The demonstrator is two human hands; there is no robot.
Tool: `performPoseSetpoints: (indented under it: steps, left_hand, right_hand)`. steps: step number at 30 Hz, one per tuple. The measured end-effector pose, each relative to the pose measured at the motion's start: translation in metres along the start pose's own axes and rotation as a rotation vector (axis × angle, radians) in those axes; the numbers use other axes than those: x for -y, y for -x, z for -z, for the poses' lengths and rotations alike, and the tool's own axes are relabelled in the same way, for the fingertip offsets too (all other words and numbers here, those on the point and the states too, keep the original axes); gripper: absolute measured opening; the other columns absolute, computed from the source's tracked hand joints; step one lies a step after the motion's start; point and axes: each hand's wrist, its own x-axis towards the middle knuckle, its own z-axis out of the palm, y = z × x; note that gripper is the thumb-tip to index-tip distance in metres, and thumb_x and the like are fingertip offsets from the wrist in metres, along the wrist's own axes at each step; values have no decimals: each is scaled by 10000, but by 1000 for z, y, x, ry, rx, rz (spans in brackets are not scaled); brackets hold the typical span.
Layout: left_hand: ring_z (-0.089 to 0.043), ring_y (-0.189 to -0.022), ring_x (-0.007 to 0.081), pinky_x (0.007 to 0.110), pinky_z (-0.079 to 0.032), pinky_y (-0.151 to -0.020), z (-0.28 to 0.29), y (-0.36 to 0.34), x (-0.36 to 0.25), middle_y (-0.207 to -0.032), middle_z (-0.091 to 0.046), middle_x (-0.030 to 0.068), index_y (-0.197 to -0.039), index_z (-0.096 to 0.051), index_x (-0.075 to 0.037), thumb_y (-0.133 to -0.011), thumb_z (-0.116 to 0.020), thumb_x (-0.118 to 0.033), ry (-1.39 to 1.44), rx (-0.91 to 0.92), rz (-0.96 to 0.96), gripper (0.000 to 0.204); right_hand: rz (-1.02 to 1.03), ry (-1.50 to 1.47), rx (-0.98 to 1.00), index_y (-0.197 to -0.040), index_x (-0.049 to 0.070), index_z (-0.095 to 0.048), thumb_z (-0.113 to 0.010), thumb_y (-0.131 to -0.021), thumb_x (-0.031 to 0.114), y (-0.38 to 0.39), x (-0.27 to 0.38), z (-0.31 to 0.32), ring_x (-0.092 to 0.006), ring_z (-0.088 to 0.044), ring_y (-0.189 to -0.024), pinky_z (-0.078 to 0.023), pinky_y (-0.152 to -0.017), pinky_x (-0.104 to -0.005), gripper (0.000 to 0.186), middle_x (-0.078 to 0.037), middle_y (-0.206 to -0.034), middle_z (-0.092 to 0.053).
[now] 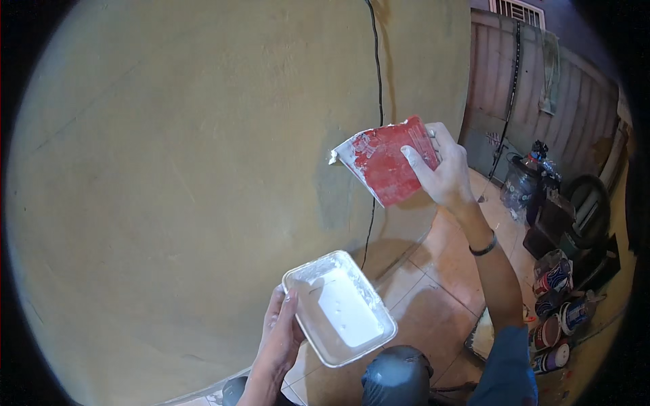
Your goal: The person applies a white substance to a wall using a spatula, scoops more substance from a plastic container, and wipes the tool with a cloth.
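My right hand [443, 166] grips a red, paint-smeared flat scraper [386, 169], its thumb lying on the face. White paste clings to the tool's left edge and corner, held up before a grey patch [328, 216] on the yellowish wall [169, 155]; whether they touch I cannot tell. My left hand [277, 325] holds a white rectangular plastic container [345, 311] by its left side, low in front of me, with smooth white paste inside. A black cable [379, 81] runs down the wall behind the scraper.
Tiled floor [433, 284] lies below, with my knee [396, 379] at the lower edge. Along the right stand paint pots [575, 314], bags [521, 189], dark bins and a round dark object [589, 206]. Behind them is a corrugated metal gate [494, 81] with a hanging cloth.
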Motion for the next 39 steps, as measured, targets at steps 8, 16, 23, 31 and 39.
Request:
performPoseSetpoints:
  steps: [8,16,23,31,39]
  left_hand:
    - [-628,-1285,246,418,-534,-1103,10,-3,17,-1378,-618,138,-1480,-445,-36,-1116,-526,-306,75,-135,-32,461]
    - [-617,-1300,287,439,-537,-1098,8,-9,31,-1414,-598,169,-1497,-436,-38,-1119,-521,-280,145,-147,-66,456]
    - [-466,-1465,334,465,-378,-1224,-2,-5,20,-1569,-491,198,-1581,-386,0,-1073,-556,-433,-67,-174,-6,689]
    - [-502,-1426,332,468,-403,-1202,11,-6,31,-1548,-511,190,-1570,-398,-2,-1068,-563,-440,0,-175,-24,687]
    - [-489,-1437,322,451,-377,-1217,8,-1,23,-1551,-510,182,-1572,-400,-6,-1071,-566,-424,-50,-180,-39,674]
  right_hand:
    - [391,263,-183,-1162,37,-719,-759,-862,-3,66,4,-25,-273,-790,-903,-611,-722,-350,305,-159,-1089,-791]
    - [351,631,-73,-1353,174,-732,-663,-935,144,102,-18,-92,-356,-676,-1259,-599,-926,-379,424,-136,-1441,-660]
    - [310,685,-100,-1409,142,-688,-672,-928,123,118,-27,-123,-410,-655,-1273,-607,-897,-383,482,-155,-1474,-632]
    - [81,292,-183,-1357,70,-706,-682,-887,42,108,-4,-49,-338,-720,-1186,-585,-841,-361,472,-146,-1324,-729]
    - [351,484,10,-1279,88,-755,-667,-822,-13,68,-32,-24,-368,-643,-1304,-502,-1123,-473,476,-109,-1379,-703]
